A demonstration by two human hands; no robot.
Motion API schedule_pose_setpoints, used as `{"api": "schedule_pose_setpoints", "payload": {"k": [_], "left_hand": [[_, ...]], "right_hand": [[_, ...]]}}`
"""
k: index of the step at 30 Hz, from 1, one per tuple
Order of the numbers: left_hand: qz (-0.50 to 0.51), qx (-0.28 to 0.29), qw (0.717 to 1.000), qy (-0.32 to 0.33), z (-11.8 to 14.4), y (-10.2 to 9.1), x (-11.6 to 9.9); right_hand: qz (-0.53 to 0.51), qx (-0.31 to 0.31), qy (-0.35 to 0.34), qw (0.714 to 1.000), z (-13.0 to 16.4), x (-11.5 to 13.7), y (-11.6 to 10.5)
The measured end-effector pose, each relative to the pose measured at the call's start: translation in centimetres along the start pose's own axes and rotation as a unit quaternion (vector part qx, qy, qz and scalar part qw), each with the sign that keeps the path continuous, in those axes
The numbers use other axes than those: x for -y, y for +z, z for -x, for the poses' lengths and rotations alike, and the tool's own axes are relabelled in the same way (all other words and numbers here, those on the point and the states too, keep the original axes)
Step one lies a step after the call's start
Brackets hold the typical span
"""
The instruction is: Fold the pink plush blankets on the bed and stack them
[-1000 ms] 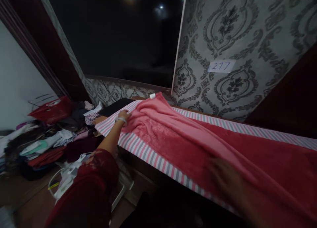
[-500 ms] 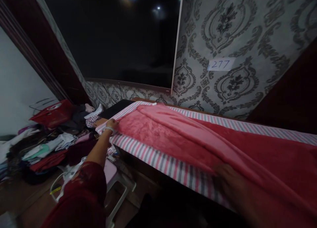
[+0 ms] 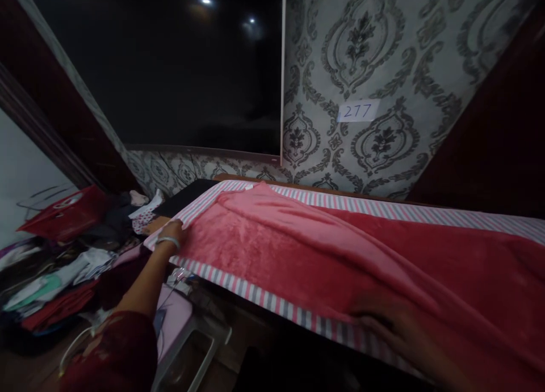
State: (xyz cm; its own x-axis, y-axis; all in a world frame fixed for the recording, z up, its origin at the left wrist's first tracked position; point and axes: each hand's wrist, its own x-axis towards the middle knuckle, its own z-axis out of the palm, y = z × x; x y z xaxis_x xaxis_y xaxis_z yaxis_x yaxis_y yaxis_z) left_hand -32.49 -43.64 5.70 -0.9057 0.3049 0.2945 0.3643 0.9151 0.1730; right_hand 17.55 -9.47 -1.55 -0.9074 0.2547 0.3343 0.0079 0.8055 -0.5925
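striped table [image 3: 374, 206]: both hands [image 3: 172, 233] spread the red blanket [image 3: 323, 256].

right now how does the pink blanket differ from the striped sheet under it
The pink blanket is plain, fuzzy pink-red cloth; the striped sheet has narrow pink, white and grey stripes. The blanket lies on top with long folds running along it; the sheet lies flat beneath, showing only as borders along the near and far edges. The left hand and right hand rest at the blanket's edges. Both cloths run the length of the table.
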Motion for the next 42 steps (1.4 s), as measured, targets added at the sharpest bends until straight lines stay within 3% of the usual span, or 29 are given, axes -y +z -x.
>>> {"api": "schedule_pose_setpoints", "payload": {"k": [3, 7, 11, 14, 18, 24, 28, 37, 42], "left_hand": [[0.033, -0.036, 0.997, 0.064, -0.7, 0.6, -4.1], [0.082, -0.018, 0.983, 0.164, -2.5, 2.4, -11.7], [0.097, 0.008, 0.974, 0.204, -5.9, 4.4, -18.4], [0.080, 0.044, 0.979, 0.185, -8.8, 5.8, -21.3], [0.035, 0.082, 0.987, 0.131, -11.0, 7.9, -23.0], [-0.021, 0.077, 0.993, 0.087, -10.8, 10.9, -24.1], [-0.040, 0.089, 0.993, 0.070, -12.0, 11.7, -24.7], [-0.032, 0.096, 0.992, 0.076, -14.9, 12.7, -25.4], [0.001, 0.093, 0.992, 0.081, -17.1, 14.1, -25.6]], "right_hand": [[0.047, -0.090, 0.016, 0.995, -2.3, -2.3, -1.9], [0.161, -0.185, 0.046, 0.968, -5.4, -6.6, -3.3], [0.240, -0.174, 0.111, 0.949, -5.6, -10.5, -3.0], [0.248, -0.169, 0.125, 0.946, -4.3, -11.9, -2.5], [0.261, -0.190, 0.112, 0.940, -3.1, -12.3, -2.2], [0.282, -0.183, 0.111, 0.935, -4.0, -13.8, -2.5], [0.258, -0.175, 0.108, 0.944, -5.5, -14.8, -3.5], [0.230, -0.184, 0.116, 0.949, -6.2, -13.4, -4.4], [0.219, -0.182, 0.118, 0.951, -7.3, -14.3, -4.8]]}}
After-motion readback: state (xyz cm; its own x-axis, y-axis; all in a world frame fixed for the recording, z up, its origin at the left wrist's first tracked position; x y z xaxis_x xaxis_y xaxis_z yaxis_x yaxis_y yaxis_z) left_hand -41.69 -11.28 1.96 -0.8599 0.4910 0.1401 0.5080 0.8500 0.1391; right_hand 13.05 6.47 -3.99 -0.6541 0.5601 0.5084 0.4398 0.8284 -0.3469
